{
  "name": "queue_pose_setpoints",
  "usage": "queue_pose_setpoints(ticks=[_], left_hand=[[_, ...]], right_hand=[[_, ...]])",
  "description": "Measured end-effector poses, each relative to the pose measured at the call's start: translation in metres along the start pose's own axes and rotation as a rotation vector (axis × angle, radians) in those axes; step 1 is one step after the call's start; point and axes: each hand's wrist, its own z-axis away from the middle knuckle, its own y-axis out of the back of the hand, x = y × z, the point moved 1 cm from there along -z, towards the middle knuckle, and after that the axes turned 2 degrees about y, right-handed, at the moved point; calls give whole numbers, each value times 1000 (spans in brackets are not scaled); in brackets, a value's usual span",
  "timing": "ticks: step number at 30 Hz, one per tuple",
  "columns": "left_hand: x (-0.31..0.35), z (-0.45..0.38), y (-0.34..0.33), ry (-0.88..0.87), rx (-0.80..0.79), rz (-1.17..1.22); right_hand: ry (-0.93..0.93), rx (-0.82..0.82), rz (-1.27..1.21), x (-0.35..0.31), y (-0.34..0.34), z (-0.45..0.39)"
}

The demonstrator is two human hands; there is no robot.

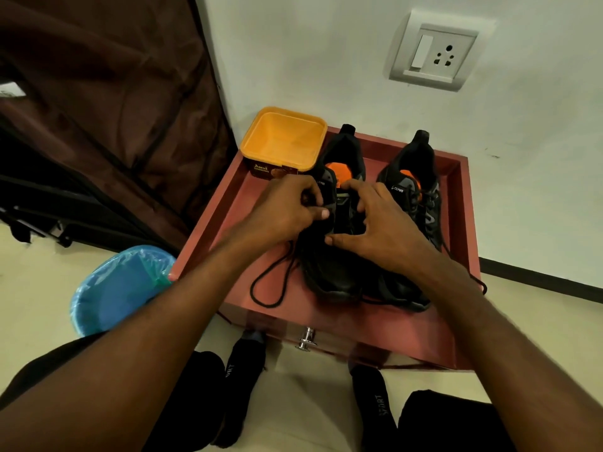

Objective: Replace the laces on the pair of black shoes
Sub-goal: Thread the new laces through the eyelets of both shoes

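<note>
Two black shoes with orange insoles stand side by side in a red wooden tray (463, 203), toes toward me. My left hand (287, 213) pinches the black lace at the upper eyelets of the left shoe (329, 275). A loose loop of that lace (270, 282) trails onto the tray floor to the shoe's left. My right hand (381, 230) grips the same shoe's upper from the right, with fingers curved by the tongue and thumb lower down. The right shoe (424, 203) stands untouched behind my right hand, still laced.
An empty yellow tub (284, 141) sits at the tray's far left corner. A blue-lined bin (120, 288) stands on the floor at left, beside a brown fabric wardrobe (114, 109). A wall with a socket (434, 53) rises behind. My socked feet (244, 380) are below the tray's knob (306, 340).
</note>
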Motion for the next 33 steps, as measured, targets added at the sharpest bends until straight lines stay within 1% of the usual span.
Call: queue_pose_setpoints(ticks=[1, 3, 5, 7, 12, 15, 16, 18, 21, 22, 24, 26, 27, 30, 33], left_hand=[[1, 0, 0, -3, 26, 5], [7, 0, 7, 22, 98, 134], [14, 0, 20, 83, 164, 313], [18, -1, 31, 174, 215, 432], [17, 4, 32, 299, 219, 748], [14, 5, 31, 334, 206, 860], [13, 5, 32, 341, 221, 844], [10, 5, 36, 340, 280, 682], [3, 7, 37, 346, 313, 479], [0, 8, 37, 341, 320, 425], [-6, 7, 40, 297, 362, 205], [-8, 10, 45, 262, 376, -45], [-7, 13, 47, 260, 360, -132], [-8, 18, 49, 278, 290, -263], [-4, 21, 49, 326, 218, -367]], right_hand=[[0, 1, -2, 0, 0, 0], [-3, 4, -12, 0, 2, 1], [-8, 4, -20, 0, 3, 2], [-11, 0, -20, -1, 4, 2], [2, -7, 3, -2, 3, 0], [-8, 19, 20, -6, 2, 0], [3, 45, 35, -8, 1, 0], [79, 94, 71, -14, -1, 2], [187, 73, 183, -28, -10, 4], [183, 46, 249, -30, -15, 4], [145, 25, 322, -33, -22, 3], [131, 75, 293, -39, -23, 2], [122, 99, 275, -41, -21, 2], [43, 151, 234, -44, -13, 3], [-51, 117, 89, -41, -5, 6]])
